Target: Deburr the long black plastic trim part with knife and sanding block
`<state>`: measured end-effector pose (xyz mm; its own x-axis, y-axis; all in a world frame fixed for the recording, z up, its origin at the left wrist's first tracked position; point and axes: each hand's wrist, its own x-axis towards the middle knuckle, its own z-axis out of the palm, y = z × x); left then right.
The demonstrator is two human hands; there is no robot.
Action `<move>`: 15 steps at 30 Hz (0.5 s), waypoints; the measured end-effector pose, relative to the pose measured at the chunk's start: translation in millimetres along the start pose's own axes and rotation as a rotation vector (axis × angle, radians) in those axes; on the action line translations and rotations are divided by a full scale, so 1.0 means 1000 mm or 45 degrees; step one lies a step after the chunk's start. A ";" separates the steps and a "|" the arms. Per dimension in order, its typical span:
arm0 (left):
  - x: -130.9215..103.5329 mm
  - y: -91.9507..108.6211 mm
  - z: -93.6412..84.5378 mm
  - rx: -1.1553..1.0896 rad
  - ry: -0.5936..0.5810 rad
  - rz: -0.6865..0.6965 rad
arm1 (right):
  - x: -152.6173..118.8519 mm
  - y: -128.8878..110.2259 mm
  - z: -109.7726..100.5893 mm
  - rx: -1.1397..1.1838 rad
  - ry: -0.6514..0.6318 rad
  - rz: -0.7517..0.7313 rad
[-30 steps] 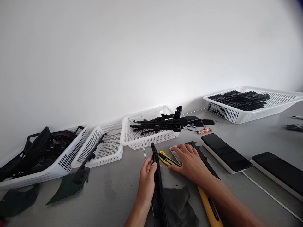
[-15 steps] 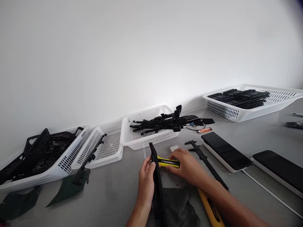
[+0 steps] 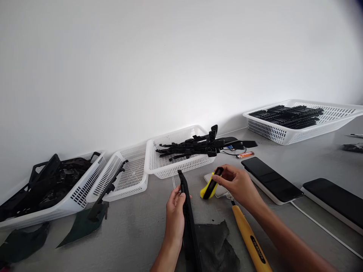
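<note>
My left hand (image 3: pixel 176 211) is wrapped round a long black plastic strip (image 3: pixel 189 226), which points away from me. Between the thumb and fingers of my right hand (image 3: pixel 236 185) is a yellow and black utility knife (image 3: pixel 211 184), tilted and held apart from the strip. Whether its blade is out cannot be made out. Beneath my right hand lies a pale block (image 3: pixel 219 192). A yellow-handled tool (image 3: pixel 251 240) rests below the right wrist, and a dark cloth (image 3: pixel 217 245) is beside the strip.
White baskets (image 3: pixel 181 168) stand along the wall, several with black parts; another basket (image 3: pixel 309 136) is at the back right. Two phone-like devices (image 3: pixel 272 179) lie on the right, with a white cable. Green-black pieces (image 3: pixel 82 226) lie on the left. An orange lighter (image 3: pixel 245 155) is behind.
My right hand has moved away from the strip, up and right, turning the knife from nearly level to steeply tilted. It now covers the black caliper. My left hand keeps its hold.
</note>
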<state>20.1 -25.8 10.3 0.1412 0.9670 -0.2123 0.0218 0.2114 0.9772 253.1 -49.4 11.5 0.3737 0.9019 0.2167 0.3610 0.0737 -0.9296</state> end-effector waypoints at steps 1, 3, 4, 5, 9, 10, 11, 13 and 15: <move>0.000 0.000 0.000 0.009 0.001 -0.001 | 0.000 -0.001 0.000 0.039 0.035 -0.004; 0.000 0.000 -0.001 0.023 0.006 -0.005 | 0.000 -0.002 0.000 0.103 0.098 -0.017; 0.001 0.000 -0.001 0.024 0.008 -0.006 | 0.000 -0.003 0.000 0.124 0.122 -0.026; 0.001 0.001 0.000 0.021 0.010 -0.005 | -0.001 -0.003 0.000 0.135 0.140 -0.035; 0.001 0.001 0.001 0.007 0.008 -0.002 | -0.005 -0.007 0.004 0.092 0.135 -0.077; 0.001 0.001 0.001 0.002 0.009 -0.001 | -0.007 -0.008 0.006 0.066 0.112 -0.089; 0.001 0.000 0.001 -0.005 0.013 0.000 | -0.009 -0.009 0.008 0.039 0.081 -0.102; 0.001 -0.001 0.002 -0.024 0.014 0.009 | -0.012 -0.012 0.012 -0.011 0.004 -0.131; 0.001 -0.003 0.001 -0.040 0.004 0.022 | -0.013 -0.014 0.015 -0.060 -0.092 -0.155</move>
<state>21.6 -25.4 7.0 0.1384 0.9710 -0.1952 -0.0121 0.1987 0.9800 230.7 -56.2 17.1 0.2624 0.9160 0.3035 0.4406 0.1661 -0.8822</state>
